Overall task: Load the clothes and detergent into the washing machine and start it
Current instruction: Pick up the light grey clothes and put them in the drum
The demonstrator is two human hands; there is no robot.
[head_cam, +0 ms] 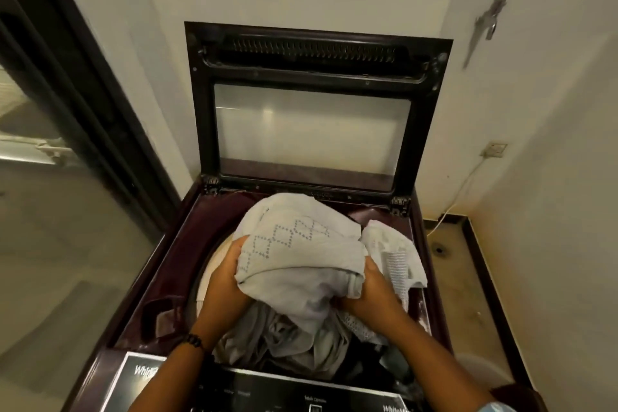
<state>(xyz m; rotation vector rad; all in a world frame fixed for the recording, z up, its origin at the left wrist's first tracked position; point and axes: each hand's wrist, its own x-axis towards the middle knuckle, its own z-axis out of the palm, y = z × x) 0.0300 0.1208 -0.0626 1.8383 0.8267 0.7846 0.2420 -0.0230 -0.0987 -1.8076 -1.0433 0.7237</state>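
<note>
Head view, one moment, contents as follows. Washing machine (pixel 157 264): top-loading, maroon body, standing in a room corner against a pale wall. Lid (pixel 312 110): raised upright at the back, dark frame with a glass pane. Control panel (pixel 254 391): black, along the near edge, white lettering partly legible. Clothes (pixel 301 264): a pale grey bundle with a dotted diamond pattern sat over the drum opening, above further grey and dark garments piled in the drum; a white textured piece lay to its right at the rim. Left hand (pixel 227 281): fingers curled round the bundle's left side, grasping the fabric; a dark beaded bracelet (pixel 194 341) was on that wrist. Right hand (pixel 371 291): fingers clenched on the bundle's right underside, grasping the fabric. Wall socket (pixel 494 149): on the right wall, with a white cable (pixel 463 186) running down towards the floor. Dark door frame (pixel 83 84): at left.
</note>
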